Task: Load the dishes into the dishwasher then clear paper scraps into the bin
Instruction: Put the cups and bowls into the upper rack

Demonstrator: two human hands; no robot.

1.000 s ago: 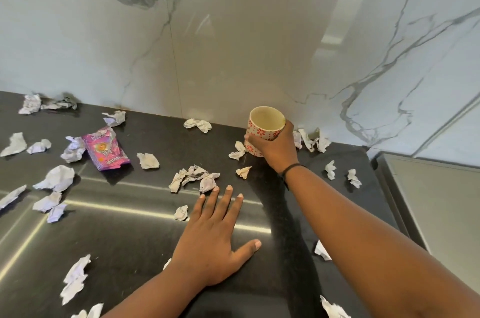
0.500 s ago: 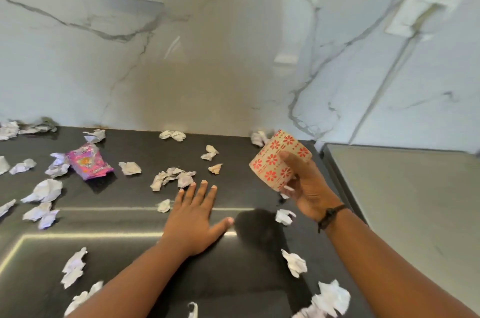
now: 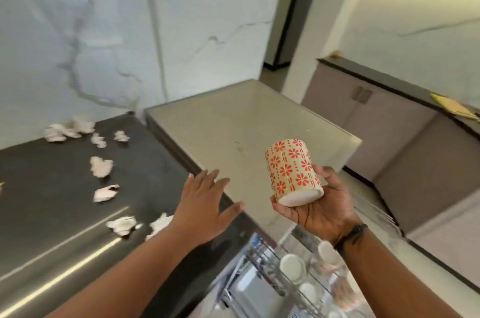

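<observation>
Since half a second ago the cup (image 3: 293, 171) has swung right, off the dark counter (image 3: 52, 214), base toward the camera above the pale appliance top (image 3: 233, 130). Right hand (image 3: 318, 207) fingers curl round it; left hand (image 3: 201, 203) hovers, fingers spread, holding nothing. Below, the dishwasher rack (image 3: 291, 278) already carries several blurred pieces, so loading looks well underway. Paper scraps (image 3: 100, 165) remain scattered on the counter, untouched; no bin shows. White marble walls, grey cabinets (image 3: 389, 120) beyond
</observation>
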